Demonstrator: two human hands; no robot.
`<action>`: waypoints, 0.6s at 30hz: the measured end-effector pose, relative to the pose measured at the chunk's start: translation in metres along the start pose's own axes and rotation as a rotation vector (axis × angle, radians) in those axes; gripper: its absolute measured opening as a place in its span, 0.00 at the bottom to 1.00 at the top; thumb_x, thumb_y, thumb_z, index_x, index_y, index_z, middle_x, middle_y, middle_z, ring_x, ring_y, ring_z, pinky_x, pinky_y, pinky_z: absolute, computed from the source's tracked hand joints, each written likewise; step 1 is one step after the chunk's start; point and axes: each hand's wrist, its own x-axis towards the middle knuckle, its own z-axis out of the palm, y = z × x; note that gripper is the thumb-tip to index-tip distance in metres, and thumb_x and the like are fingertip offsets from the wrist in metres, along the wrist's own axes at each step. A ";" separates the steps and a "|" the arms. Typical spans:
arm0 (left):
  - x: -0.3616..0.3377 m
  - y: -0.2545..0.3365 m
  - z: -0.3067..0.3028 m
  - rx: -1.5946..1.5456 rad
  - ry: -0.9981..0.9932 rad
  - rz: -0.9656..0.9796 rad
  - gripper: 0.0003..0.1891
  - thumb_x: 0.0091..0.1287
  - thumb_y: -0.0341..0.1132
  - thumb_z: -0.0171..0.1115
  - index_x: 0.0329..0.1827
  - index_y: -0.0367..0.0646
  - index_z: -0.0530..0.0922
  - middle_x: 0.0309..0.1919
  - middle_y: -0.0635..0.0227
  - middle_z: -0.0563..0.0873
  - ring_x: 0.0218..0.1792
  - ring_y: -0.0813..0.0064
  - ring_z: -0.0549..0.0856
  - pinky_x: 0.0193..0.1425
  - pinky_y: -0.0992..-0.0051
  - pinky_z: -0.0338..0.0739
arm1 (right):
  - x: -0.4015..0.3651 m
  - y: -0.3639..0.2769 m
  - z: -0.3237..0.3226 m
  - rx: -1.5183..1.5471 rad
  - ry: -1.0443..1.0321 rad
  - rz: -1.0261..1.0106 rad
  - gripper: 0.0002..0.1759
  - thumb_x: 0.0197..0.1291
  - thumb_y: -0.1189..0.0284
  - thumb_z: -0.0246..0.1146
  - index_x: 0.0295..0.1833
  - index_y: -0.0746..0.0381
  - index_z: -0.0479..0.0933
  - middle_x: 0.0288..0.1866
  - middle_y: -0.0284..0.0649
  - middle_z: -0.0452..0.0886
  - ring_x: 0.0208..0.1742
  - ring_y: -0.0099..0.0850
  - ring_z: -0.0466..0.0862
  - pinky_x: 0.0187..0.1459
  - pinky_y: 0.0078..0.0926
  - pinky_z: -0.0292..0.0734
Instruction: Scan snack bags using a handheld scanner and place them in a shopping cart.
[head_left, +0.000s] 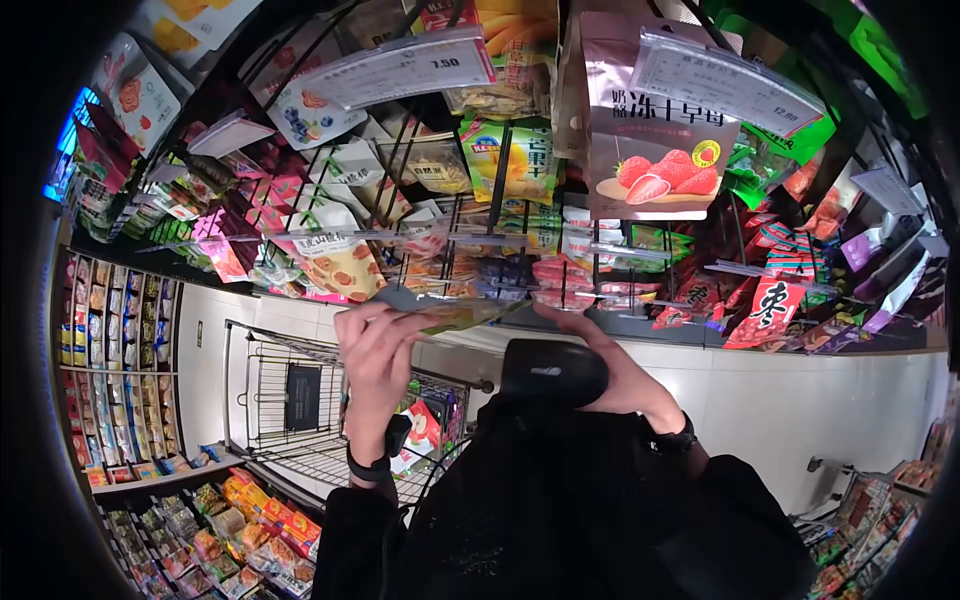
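Observation:
A flat snack bag [478, 317], greenish and seen nearly edge-on, is held level in front of the lowest shelf row. My left hand [378, 345] has its fingers closed on the left end of the bag. At the other end, my right hand [622, 368] has its fingertips at the bag's right edge and appears to grip it. A black rounded device [553, 373] in front of my chest hides part of the right palm and fingers. The print on the held bag cannot be read from this angle.
Hanging snack bags fill the rack ahead, among them a dried strawberry bag [655, 150], a green mango bag [508, 160] and a red bag [765, 312]. Price tags [400, 70] stick out on hooks. A wire shopping cart [285, 400] with goods stands at left, near packed shelves [120, 350].

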 end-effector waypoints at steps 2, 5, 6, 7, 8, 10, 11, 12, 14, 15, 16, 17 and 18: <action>0.006 -0.001 0.009 -0.022 -0.026 0.014 0.10 0.48 0.27 0.68 0.35 0.48 0.85 0.30 0.75 0.84 0.39 0.70 0.78 0.48 0.70 0.65 | 0.011 0.012 0.008 -0.211 0.020 -0.173 0.26 0.40 0.68 0.75 0.50 0.59 0.82 0.77 0.45 0.52 0.79 0.46 0.48 0.74 0.46 0.45; 0.019 -0.003 0.016 -0.183 -0.085 -0.021 0.09 0.49 0.28 0.68 0.34 0.50 0.86 0.29 0.76 0.84 0.39 0.72 0.78 0.48 0.72 0.64 | 0.021 0.017 0.017 -0.226 0.004 -0.174 0.22 0.40 0.67 0.74 0.45 0.58 0.84 0.79 0.44 0.48 0.79 0.50 0.39 0.75 0.51 0.40; 0.022 -0.005 0.019 -0.248 -0.105 -0.042 0.09 0.49 0.28 0.68 0.33 0.50 0.86 0.29 0.75 0.85 0.39 0.71 0.78 0.49 0.72 0.64 | 0.022 0.017 0.019 -0.214 0.008 -0.169 0.23 0.41 0.68 0.74 0.48 0.59 0.82 0.78 0.45 0.50 0.79 0.49 0.42 0.74 0.50 0.43; 0.024 -0.005 0.021 -0.309 -0.152 -0.082 0.08 0.50 0.28 0.69 0.33 0.49 0.87 0.30 0.74 0.86 0.38 0.71 0.79 0.49 0.72 0.66 | 0.024 0.017 0.021 -0.201 0.013 -0.164 0.25 0.42 0.69 0.73 0.50 0.60 0.81 0.77 0.45 0.52 0.78 0.48 0.45 0.73 0.48 0.46; 0.025 -0.004 0.024 -0.358 -0.172 -0.101 0.08 0.50 0.28 0.69 0.34 0.49 0.87 0.30 0.74 0.86 0.39 0.71 0.79 0.48 0.71 0.67 | 0.025 0.017 0.024 -0.189 0.018 -0.160 0.26 0.43 0.69 0.73 0.52 0.61 0.80 0.76 0.45 0.54 0.78 0.47 0.49 0.73 0.47 0.49; 0.027 -0.002 0.029 -0.459 -0.214 -0.139 0.08 0.51 0.28 0.70 0.35 0.48 0.87 0.31 0.73 0.86 0.39 0.70 0.79 0.48 0.71 0.69 | 0.025 0.018 0.029 -0.124 0.012 -0.087 0.28 0.44 0.71 0.73 0.56 0.62 0.78 0.73 0.46 0.60 0.75 0.46 0.58 0.71 0.43 0.57; 0.027 -0.005 0.031 -0.449 -0.232 -0.106 0.10 0.52 0.29 0.70 0.38 0.47 0.87 0.31 0.71 0.86 0.40 0.70 0.80 0.48 0.71 0.71 | 0.024 0.019 0.030 -0.146 0.014 -0.062 0.29 0.45 0.73 0.72 0.56 0.62 0.77 0.72 0.45 0.62 0.72 0.45 0.62 0.69 0.41 0.60; 0.027 -0.005 0.031 -0.435 -0.218 -0.106 0.10 0.52 0.29 0.70 0.39 0.47 0.87 0.31 0.71 0.86 0.40 0.70 0.80 0.48 0.71 0.71 | 0.022 0.020 0.031 -0.167 0.017 -0.036 0.29 0.45 0.74 0.72 0.57 0.63 0.76 0.70 0.45 0.64 0.70 0.44 0.66 0.67 0.39 0.63; 0.028 -0.002 0.031 -0.407 -0.190 -0.104 0.11 0.53 0.30 0.70 0.40 0.48 0.87 0.32 0.70 0.87 0.41 0.70 0.80 0.49 0.71 0.71 | 0.020 0.023 0.035 -0.178 0.037 -0.015 0.30 0.45 0.76 0.72 0.58 0.63 0.75 0.68 0.46 0.67 0.66 0.43 0.71 0.64 0.35 0.68; 0.025 -0.004 0.031 -0.466 -0.169 -0.167 0.12 0.54 0.30 0.70 0.42 0.47 0.87 0.34 0.69 0.87 0.42 0.70 0.81 0.51 0.70 0.70 | 0.019 0.026 0.038 -0.168 0.054 -0.021 0.30 0.44 0.76 0.73 0.58 0.63 0.75 0.67 0.46 0.68 0.65 0.43 0.73 0.63 0.34 0.69; 0.023 -0.006 0.031 -0.482 -0.147 -0.206 0.11 0.55 0.30 0.70 0.42 0.46 0.87 0.35 0.69 0.87 0.43 0.70 0.81 0.52 0.70 0.70 | 0.019 0.028 0.040 -0.157 0.072 -0.026 0.31 0.44 0.76 0.73 0.58 0.63 0.75 0.66 0.47 0.69 0.63 0.43 0.74 0.62 0.34 0.70; 0.021 -0.011 0.031 -0.498 -0.125 -0.244 0.11 0.55 0.30 0.70 0.42 0.46 0.87 0.36 0.69 0.87 0.44 0.70 0.81 0.54 0.70 0.70 | 0.019 0.032 0.041 -0.175 0.079 -0.040 0.31 0.44 0.76 0.73 0.58 0.64 0.74 0.66 0.46 0.69 0.63 0.41 0.74 0.62 0.33 0.70; 0.018 -0.016 0.031 -0.512 -0.103 -0.281 0.11 0.56 0.30 0.69 0.42 0.45 0.86 0.37 0.70 0.87 0.45 0.70 0.81 0.55 0.71 0.69 | 0.018 0.035 0.041 -0.194 0.087 -0.054 0.32 0.45 0.77 0.74 0.59 0.64 0.74 0.66 0.46 0.69 0.63 0.39 0.74 0.61 0.32 0.70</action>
